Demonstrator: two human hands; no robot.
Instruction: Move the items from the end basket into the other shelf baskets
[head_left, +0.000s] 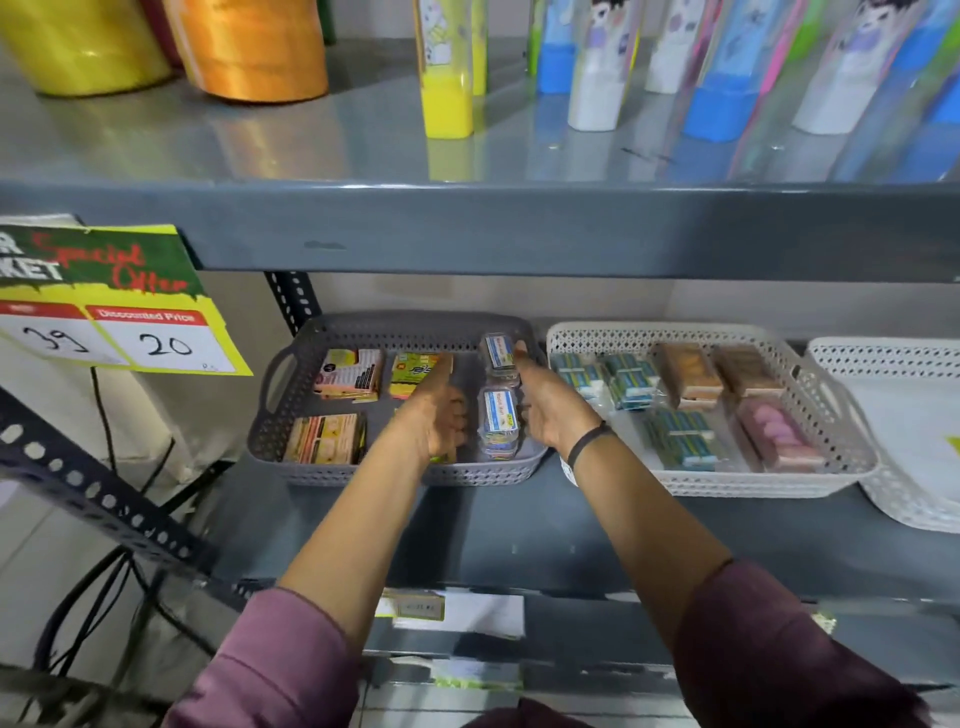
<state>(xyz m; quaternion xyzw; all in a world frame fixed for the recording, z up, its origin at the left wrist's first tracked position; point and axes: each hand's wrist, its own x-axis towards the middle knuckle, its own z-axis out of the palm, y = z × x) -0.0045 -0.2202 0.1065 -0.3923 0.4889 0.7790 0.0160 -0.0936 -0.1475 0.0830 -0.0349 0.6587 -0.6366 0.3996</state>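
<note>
Grey basket (291, 400) at left end of lower shelf (519, 535), just beside white basket (810, 374); a second white basket (883, 358) further right, cut by frame edge. Grey basket holds three flat card packs: one rear left (350, 374), one rear centre, green-yellow (413, 366), one front left (324, 439). Two clear blister packs with blue-white labels sit in right part of grey basket, one behind (497, 353), one in front (497, 423).

Both hands reach into grey basket. Left hand (434, 415) on left side of front blister pack, fingers (457, 418) curled toward it; thumb points back over green-yellow pack. Right hand (550, 405) on right side of same pack, thumb up against rear blister pack. Front pack sits between the two hands; firm grip or mere contact — cannot tell.

Middle white basket filled with blue-green wrapped packs (628, 379), brown packs (688, 371), a pink pack (779, 434). Black band (587, 441) on right wrist. Yellow offer sign (124, 301) hangs at left.
</note>
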